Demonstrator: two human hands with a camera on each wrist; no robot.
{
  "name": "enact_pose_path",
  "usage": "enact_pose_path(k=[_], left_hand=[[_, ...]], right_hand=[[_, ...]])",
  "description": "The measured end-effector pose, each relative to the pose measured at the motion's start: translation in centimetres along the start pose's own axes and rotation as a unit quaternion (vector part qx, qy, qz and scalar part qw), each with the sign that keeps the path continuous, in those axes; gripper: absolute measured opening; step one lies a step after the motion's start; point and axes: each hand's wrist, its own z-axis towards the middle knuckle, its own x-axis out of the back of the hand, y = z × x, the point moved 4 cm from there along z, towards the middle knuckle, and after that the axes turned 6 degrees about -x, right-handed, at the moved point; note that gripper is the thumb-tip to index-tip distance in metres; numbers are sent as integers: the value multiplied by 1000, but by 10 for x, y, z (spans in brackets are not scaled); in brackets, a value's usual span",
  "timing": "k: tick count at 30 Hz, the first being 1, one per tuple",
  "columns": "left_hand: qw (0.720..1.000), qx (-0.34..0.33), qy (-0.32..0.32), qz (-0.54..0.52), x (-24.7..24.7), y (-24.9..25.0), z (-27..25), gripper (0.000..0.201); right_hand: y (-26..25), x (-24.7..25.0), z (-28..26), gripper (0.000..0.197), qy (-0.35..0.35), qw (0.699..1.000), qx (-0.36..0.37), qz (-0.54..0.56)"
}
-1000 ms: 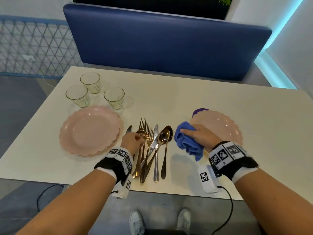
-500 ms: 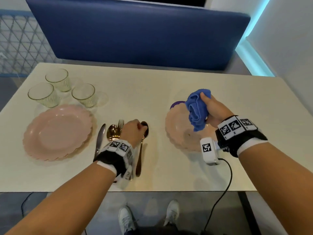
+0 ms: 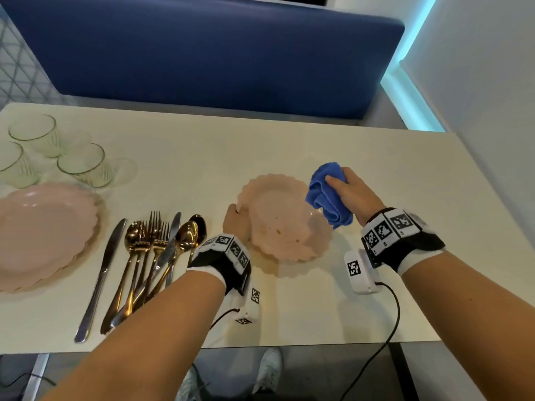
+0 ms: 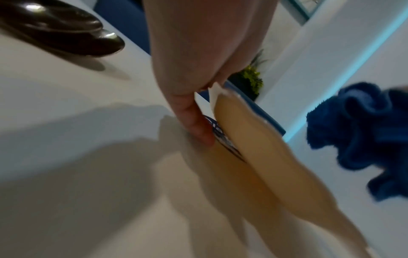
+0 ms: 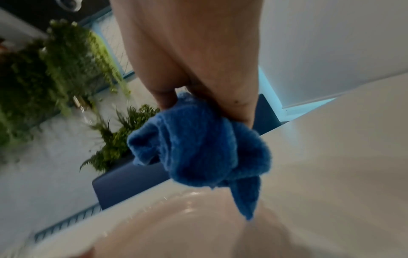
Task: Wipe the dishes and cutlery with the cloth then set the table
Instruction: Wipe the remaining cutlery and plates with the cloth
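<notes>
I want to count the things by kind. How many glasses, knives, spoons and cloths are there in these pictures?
Glasses: 3
Knives: 2
Spoons: 3
Cloth: 1
Total: 9

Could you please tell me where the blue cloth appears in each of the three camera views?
Head: blue cloth right of centre, bunched in the right hand, over the right rim of the pink plate.
Left wrist: at the right edge, beyond the tilted plate.
Right wrist: centre, hanging from the fingers above the plate.
Shared landmark: the pink plate.
</notes>
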Motion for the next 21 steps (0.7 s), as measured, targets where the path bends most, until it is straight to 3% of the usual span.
enact_pose_path(k=[3,6,10,13,16,21], left_hand=[[992,-12,35,-119,0,3,-5,18],[978,-52,94,-177,13,16,-14,24],[954,-114,129,-244,33,34,-16,29],[958,-133,101,-232,35,50,-22,33],[960,-150,85,-221,45,62,-29,42],[946,-187,149,-218,105,83,-49,52]], right_hand=[[5,-21,6,30,-79,984,105,-124],[33,-51,8,58,-83,931,97,-343],[40,-108,-35,83,-123,918,203,-318],[12,-141,-46,73,-129,920,266,-258],[-42,-147,-31,62,-66,911,304,-269],[-80,-125,19,57,20,899,239,-367]])
